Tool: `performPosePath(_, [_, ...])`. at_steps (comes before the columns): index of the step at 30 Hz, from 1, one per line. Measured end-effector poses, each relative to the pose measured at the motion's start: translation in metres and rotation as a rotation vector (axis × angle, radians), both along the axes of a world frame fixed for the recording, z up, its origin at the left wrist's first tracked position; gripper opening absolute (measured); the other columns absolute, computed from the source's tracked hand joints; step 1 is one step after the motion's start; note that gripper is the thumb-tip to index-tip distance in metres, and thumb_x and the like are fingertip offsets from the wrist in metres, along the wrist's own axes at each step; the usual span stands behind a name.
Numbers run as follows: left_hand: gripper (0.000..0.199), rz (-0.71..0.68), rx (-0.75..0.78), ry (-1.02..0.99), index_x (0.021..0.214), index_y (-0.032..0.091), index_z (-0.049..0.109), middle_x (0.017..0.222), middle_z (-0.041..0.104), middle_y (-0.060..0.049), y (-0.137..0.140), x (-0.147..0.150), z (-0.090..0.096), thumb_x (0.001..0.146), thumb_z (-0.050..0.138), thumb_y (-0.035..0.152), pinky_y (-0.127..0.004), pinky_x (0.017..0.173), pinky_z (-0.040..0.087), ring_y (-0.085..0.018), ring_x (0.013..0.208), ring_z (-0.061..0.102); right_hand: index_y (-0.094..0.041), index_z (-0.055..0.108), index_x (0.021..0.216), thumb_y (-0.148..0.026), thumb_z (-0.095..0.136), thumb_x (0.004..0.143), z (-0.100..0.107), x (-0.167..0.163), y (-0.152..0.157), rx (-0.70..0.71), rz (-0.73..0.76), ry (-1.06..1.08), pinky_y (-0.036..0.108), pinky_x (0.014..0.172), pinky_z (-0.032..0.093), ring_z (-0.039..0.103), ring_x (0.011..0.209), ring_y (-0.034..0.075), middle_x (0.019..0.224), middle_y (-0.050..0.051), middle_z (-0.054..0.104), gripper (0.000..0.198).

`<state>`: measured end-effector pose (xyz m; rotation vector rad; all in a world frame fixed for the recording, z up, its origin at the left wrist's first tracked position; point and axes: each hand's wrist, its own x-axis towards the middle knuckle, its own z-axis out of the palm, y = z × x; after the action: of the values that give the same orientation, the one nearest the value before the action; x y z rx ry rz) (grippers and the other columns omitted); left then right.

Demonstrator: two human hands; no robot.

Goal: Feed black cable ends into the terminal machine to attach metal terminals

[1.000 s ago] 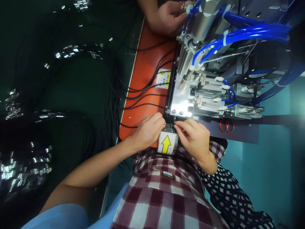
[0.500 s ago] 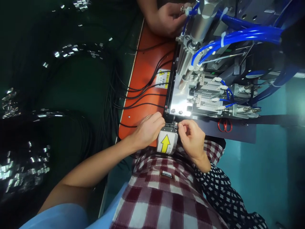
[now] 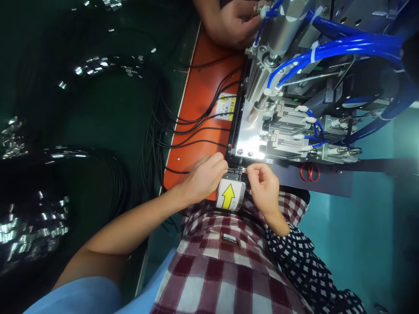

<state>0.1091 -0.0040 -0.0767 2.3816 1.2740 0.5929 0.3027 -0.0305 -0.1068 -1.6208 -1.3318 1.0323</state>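
My left hand (image 3: 209, 176) pinches a thin black cable (image 3: 176, 171), which runs in from the left across the orange plate. A short length of it spans the gap to my right hand (image 3: 264, 185). That hand has thumb and forefinger pinched at the cable's small, shiny end, whose details are too small to tell. Both hands are at the front edge of a metal machine (image 3: 250, 146), over a small black track. Just below them is a white label with a yellow arrow (image 3: 228, 196).
More black cables (image 3: 196, 124) cross the orange plate (image 3: 186, 102) into the machine. Bundles with shiny ends (image 3: 98, 65) lie on the dark surface at left. Another person's hand (image 3: 237, 24) is at the machine's far end. Red-handled scissors (image 3: 309, 172) lie at right, below blue air hoses (image 3: 353, 46).
The view has shifted slightly, so the machine appears a little further right. Both hands keep their pinch on the cable at nearly the same spot.
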Motion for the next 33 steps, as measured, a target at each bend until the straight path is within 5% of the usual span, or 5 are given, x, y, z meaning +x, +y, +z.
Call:
performPosePath(11, [0.017,0.02,-0.083,-0.074,0.084,0.016,0.059,0.08,0.055,-0.004,0.0,-0.001,-0.001,0.095,0.046,0.014,-0.027,0.069,0.049,-0.016,0.075,0.057,-0.016,0.06,0.074,-0.041,0.066,0.078,-0.008,0.007,0.008,-0.373,-0.054,0.453,0.02,0.039,0.02,0.026,0.044,0.006,0.055,-0.007,0.039,0.026])
performPosePath(26, [0.017,0.019,-0.119,-0.073,0.082,0.017,0.058,0.079,0.052,-0.003,0.001,-0.002,0.002,0.094,0.047,0.014,-0.026,0.067,0.048,-0.015,0.074,0.055,-0.019,0.067,0.082,-0.029,0.063,0.087,0.008,0.004,-0.009,0.045,0.022,-0.071,0.026,0.058,0.043,0.049,0.058,0.012,0.065,-0.002,0.055,0.012])
performPosePath(33, [0.017,0.016,-0.115,-0.068,0.083,0.017,0.059,0.08,0.052,-0.003,0.0,-0.003,0.002,0.095,0.047,0.013,-0.026,0.068,0.049,-0.015,0.074,0.056,-0.019,0.065,0.079,-0.029,0.062,0.087,0.002,0.019,0.007,0.039,0.215,0.026,0.027,0.058,0.042,0.048,0.06,0.012,0.068,-0.001,0.056,0.014])
